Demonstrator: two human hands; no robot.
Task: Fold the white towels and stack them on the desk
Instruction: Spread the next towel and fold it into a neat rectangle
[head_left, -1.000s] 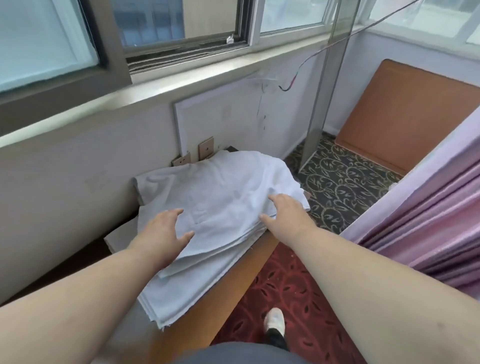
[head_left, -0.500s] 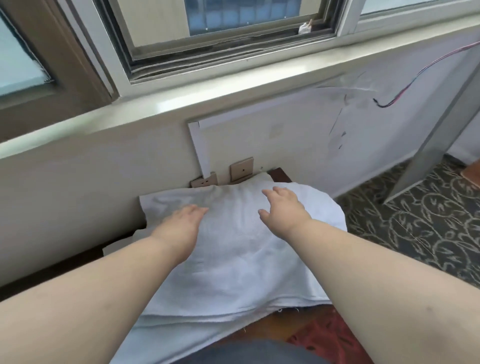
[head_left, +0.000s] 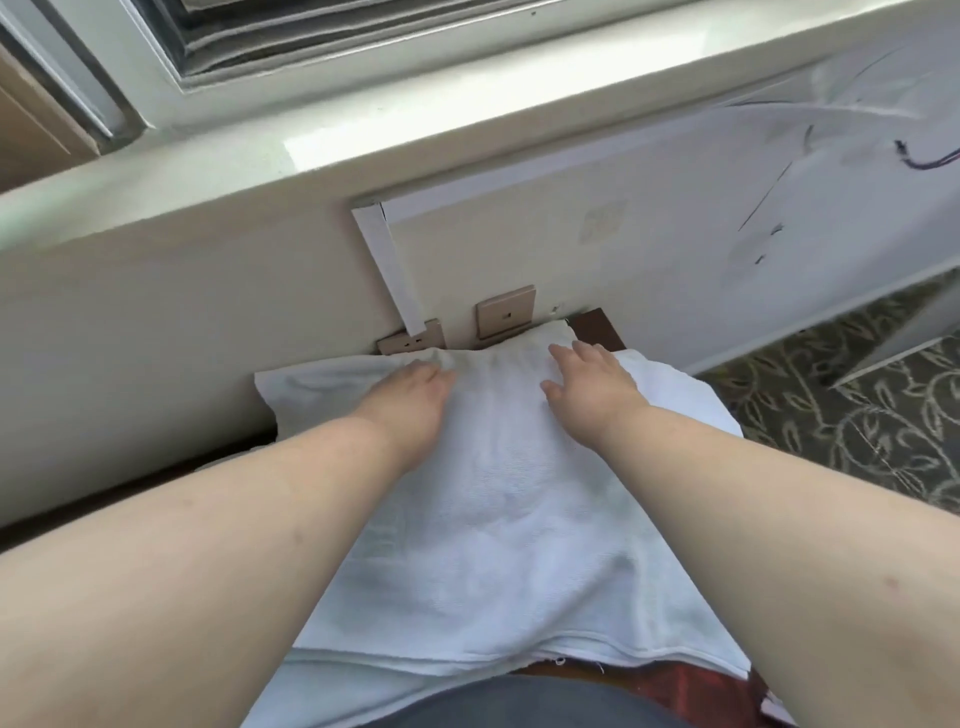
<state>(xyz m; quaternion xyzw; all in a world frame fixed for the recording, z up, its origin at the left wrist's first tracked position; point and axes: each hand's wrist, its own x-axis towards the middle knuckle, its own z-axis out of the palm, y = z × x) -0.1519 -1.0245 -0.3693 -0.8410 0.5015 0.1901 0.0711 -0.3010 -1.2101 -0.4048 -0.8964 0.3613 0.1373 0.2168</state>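
- Both hands were laid flat on the far end of the top towel, nothing being gripped or pinched in the head view.
- Fingers of the left hand were held straight and close together, palm down, with the tips reaching the bunched far edge of the cloth.
- Fingers of the right hand were spread slightly apart and pressed down on the cloth, the thumb pointed inward toward the other hand.
- White towels were seen stacked in layers, the edges of lower ones showing beneath the top one at the near side.
- That stack was spread over the desk, of which only a dark far corner and a thin brown strip at the near edge were left uncovered.
- At its far end the stack was pushed close against the wall, just below two tan wall plates.
- A window sill was seen above the wall.
- Patterned carpet was visible to the right of the desk.
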